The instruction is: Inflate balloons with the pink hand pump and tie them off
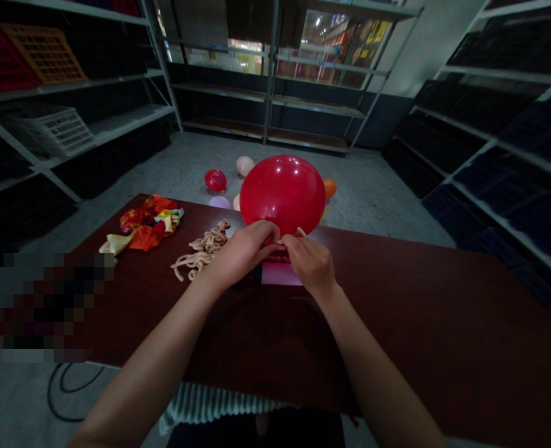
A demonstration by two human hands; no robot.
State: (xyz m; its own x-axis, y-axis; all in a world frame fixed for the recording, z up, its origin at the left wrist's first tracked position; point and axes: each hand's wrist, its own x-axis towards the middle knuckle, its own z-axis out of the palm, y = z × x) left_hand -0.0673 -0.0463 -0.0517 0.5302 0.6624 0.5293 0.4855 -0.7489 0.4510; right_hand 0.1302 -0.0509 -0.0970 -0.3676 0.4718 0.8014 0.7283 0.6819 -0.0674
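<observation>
A large inflated red balloon [284,190] stands over the far edge of the dark table, its neck end toward me. My left hand [251,246] is closed in a pinch at the balloon's neck. Right against it, my right hand [312,261] is closed on a beige cord, whose short end [300,231] sticks up beside the fingers. The fingers cover most of the neck, so whether the cord is knotted there is hidden. A tangled pile of beige cords [205,249] lies left of my left hand. Beneath the hands lies a flat pink-purple piece [279,275].
Uninflated balloons [149,225] are heaped on the table's [419,323] left part. Several inflated balloons, including a small red one [215,180] and an orange one [330,188], rest on the floor beyond. Shelves with crates [65,130] surround the room. A black cable [53,398] loops at lower left.
</observation>
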